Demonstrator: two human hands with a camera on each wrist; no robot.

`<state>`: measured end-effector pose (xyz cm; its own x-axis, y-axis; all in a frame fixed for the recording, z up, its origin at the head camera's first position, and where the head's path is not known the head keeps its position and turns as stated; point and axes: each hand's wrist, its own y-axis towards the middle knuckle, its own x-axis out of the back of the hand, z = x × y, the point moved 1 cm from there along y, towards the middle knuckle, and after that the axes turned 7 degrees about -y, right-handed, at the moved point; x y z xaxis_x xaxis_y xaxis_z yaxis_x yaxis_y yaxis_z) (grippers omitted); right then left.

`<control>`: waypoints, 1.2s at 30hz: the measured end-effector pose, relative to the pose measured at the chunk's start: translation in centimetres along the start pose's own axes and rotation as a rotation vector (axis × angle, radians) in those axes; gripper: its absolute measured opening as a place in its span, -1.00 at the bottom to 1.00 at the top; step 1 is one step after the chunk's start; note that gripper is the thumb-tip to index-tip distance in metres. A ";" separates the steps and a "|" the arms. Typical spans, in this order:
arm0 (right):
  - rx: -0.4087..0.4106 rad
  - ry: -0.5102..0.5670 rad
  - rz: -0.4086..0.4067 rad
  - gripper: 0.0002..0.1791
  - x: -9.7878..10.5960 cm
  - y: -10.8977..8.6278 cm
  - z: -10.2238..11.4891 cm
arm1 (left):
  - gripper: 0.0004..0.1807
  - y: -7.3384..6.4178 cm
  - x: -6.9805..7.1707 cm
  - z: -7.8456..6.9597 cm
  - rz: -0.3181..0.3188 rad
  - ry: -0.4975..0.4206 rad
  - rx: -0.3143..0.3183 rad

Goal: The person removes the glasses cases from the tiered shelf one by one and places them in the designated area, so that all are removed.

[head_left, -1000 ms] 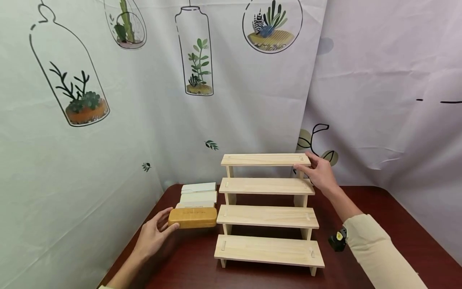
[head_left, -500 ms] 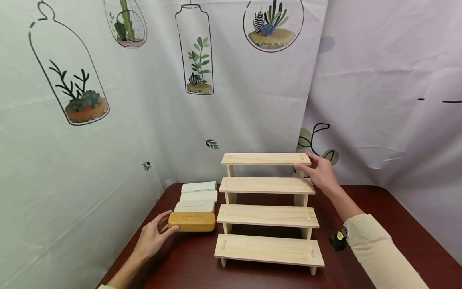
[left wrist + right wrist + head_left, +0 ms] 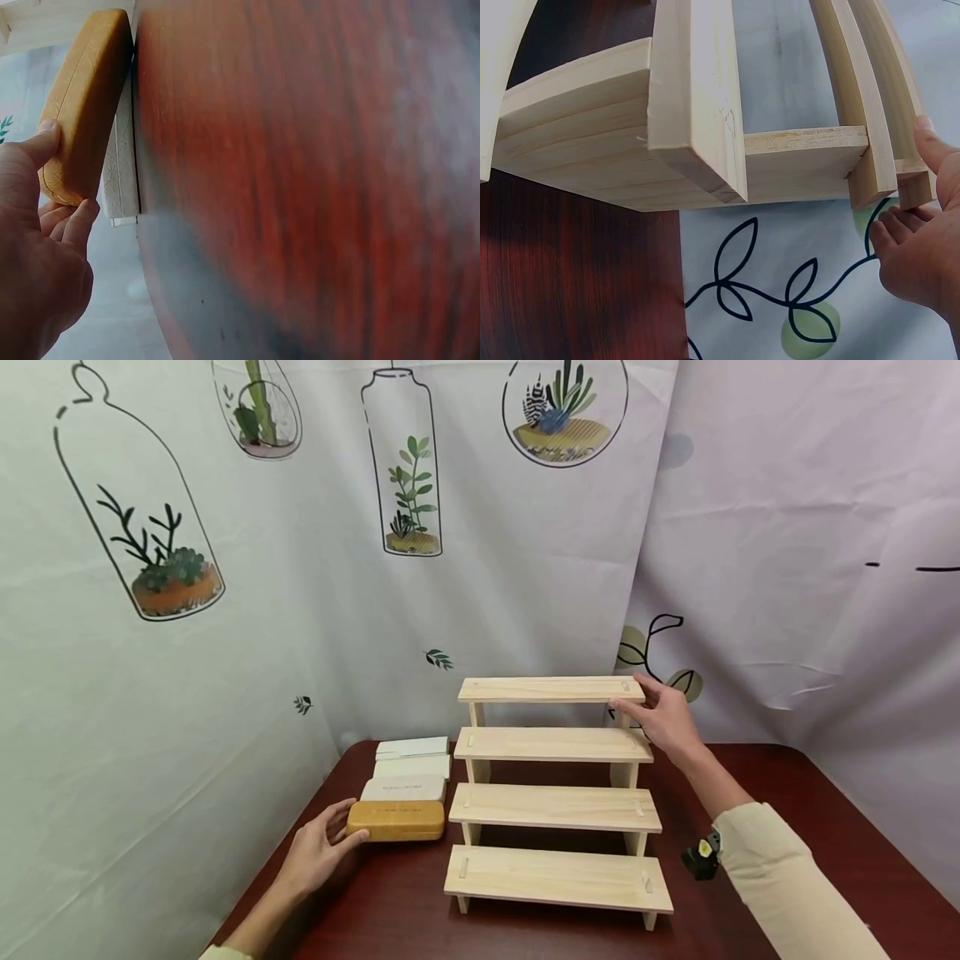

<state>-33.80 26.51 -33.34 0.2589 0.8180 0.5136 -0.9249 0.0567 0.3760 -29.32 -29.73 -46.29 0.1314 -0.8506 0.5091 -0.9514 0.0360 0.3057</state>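
Note:
My left hand holds the left end of a mustard-yellow glasses case, thumb on the near side and fingers behind. The left wrist view shows the thumb and fingertips on the end of this case, its seam running lengthwise. Right behind it lies a white case with small lettering. At the back right, my right hand grips the right end of the top step of a four-tier wooden display stand. In the right wrist view, thumb and fingers lie around that board's end.
Farther back in the same row are a cream case and a pale case. The row runs along the stand's left side on a dark red table. A printed curtain hangs close behind and at the sides.
The left hand has brought the yellow case toward me, lower and slightly left, so more of the white case behind it shows. The right hand has kept its grip on the stand.

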 end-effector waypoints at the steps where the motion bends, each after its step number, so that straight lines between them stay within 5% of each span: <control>1: 0.001 -0.001 -0.001 -0.07 0.0 0.0 0.0 | -0.21 0.0 0.0 0.0 0.004 0.002 0.003; 36: 0.007 0.010 -0.006 -0.10 -0.1 -0.2 0.2 | -0.23 0.1 0.5 1.2 0.132 -0.006 0.061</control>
<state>-33.60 26.27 -33.33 0.2619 0.8235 0.5032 -0.9213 0.0581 0.3844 -29.69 -30.78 -46.95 0.0026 -0.8437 0.5368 -0.9754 0.1162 0.1873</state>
